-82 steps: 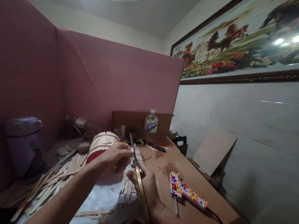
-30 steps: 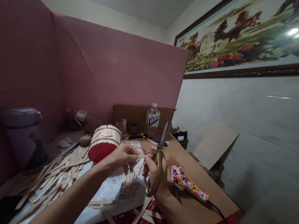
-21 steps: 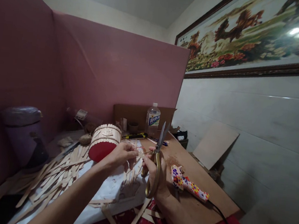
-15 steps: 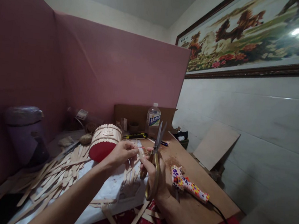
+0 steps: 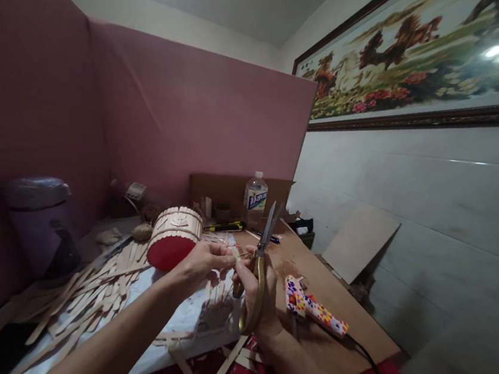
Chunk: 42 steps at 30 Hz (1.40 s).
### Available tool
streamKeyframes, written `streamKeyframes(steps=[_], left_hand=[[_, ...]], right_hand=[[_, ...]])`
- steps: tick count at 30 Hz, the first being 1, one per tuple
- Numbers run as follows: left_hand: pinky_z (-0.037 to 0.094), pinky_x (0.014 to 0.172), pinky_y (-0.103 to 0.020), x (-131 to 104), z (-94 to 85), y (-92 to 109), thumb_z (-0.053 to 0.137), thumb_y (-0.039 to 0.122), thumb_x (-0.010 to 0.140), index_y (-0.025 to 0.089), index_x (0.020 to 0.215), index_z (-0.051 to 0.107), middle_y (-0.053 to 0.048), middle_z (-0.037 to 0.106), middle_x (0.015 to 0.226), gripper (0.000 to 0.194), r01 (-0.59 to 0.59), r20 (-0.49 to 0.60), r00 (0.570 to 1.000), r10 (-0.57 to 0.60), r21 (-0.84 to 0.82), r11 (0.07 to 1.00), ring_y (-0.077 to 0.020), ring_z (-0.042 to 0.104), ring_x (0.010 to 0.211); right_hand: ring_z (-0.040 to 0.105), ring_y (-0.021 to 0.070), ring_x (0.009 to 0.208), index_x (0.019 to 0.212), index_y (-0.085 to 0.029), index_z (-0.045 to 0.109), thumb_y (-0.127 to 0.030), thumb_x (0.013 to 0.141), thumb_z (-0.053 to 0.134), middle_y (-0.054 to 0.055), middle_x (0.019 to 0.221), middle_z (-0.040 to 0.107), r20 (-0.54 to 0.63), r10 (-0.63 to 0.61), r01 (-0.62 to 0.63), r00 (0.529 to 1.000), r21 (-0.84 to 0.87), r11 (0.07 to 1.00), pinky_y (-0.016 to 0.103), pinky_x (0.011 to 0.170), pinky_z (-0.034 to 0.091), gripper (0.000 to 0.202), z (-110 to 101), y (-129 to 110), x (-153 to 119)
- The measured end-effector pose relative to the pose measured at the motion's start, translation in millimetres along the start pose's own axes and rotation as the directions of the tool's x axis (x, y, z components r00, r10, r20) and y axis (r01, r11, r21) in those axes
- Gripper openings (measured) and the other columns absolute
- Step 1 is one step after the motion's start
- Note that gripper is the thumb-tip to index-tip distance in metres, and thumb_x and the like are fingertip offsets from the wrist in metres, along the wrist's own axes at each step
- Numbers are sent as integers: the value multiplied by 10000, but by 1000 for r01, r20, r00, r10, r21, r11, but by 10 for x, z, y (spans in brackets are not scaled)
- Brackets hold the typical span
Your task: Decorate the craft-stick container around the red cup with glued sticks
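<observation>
My right hand [image 5: 268,303] is closed round the brass-coloured handles of a pair of scissors [image 5: 262,266], whose slightly parted blades point up and away from me. The same hand's thumb and fingertips meet a small pale piece of craft stick [image 5: 235,252]. From the other side my left hand [image 5: 205,261] pinches that piece, and its fingertips cover part of it. Beyond my left hand a drum-shaped craft-stick piece [image 5: 178,223] lies on its side, its red round end towards me.
Loose craft sticks [image 5: 102,290] are heaped on the left, with cut pieces [image 5: 234,356] near the front. A flower-patterned glue gun [image 5: 314,311] and its cord lie on the right. Behind stand a bottle [image 5: 255,199] and a yellow-black utility knife [image 5: 226,226].
The scissors' blades have tilted slightly to the right. Both hands stay together at the small stick piece, the left fingers a little closer to the right hand.
</observation>
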<state>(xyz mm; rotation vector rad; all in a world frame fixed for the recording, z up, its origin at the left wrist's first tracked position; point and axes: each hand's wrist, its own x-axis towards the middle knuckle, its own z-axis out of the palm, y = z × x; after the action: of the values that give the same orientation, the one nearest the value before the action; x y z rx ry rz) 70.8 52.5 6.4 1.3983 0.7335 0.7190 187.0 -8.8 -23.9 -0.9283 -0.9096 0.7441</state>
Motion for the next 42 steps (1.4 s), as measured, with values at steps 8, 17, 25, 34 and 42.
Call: streamKeyframes(steps=[8, 17, 25, 34, 42], left_hand=[[366, 374, -159, -64, -32, 298, 756, 308, 632, 141, 699, 515, -20, 641, 612, 300, -189, -191, 968, 163, -123, 974, -88, 559, 448], [432, 373, -185, -125, -110, 446, 754, 272, 644, 92, 672, 577, -59, 644, 620, 253, -201, -257, 952, 169, -102, 974, -108, 578, 454], [440, 377, -193, -122, -82, 410, 744, 353, 640, 133, 640, 536, 3, 589, 529, 303, -231, -201, 954, 223, -21, 973, -99, 550, 413], [427, 392, -204, -121, -55, 381, 684, 376, 700, 159, 664, 494, 11, 584, 508, 290, -215, -139, 966, 220, 47, 975, -97, 531, 392], [449, 367, -219, -128, -65, 395, 597, 400, 749, 146, 661, 504, -21, 604, 560, 284, -148, -145, 977, 159, 84, 985, -121, 566, 408]], right_hand=[[480, 115, 472, 860, -180, 594, -655, 699, 622, -24, 585, 548, 292, 122, -102, 949, -81, 991, 222, 439, 376, 502, 15, -136, -99], [460, 91, 441, 781, -181, 521, -804, 635, 539, -28, 570, 527, 456, 161, -145, 875, -69, 987, 197, 416, 328, 641, 6, -165, -130], [394, 85, 389, 754, -195, 516, -827, 638, 497, -58, 479, 468, 471, 142, -110, 871, -95, 989, 202, 401, 288, 643, 10, -204, -138], [367, 81, 361, 846, -193, 525, -829, 620, 513, -76, 455, 450, 446, 187, -157, 875, -105, 982, 199, 381, 246, 675, -6, -194, -149], [336, 68, 372, 827, -201, 504, -793, 619, 568, -84, 492, 413, 405, 245, -232, 881, -82, 969, 190, 367, 241, 631, 6, -211, -192]])
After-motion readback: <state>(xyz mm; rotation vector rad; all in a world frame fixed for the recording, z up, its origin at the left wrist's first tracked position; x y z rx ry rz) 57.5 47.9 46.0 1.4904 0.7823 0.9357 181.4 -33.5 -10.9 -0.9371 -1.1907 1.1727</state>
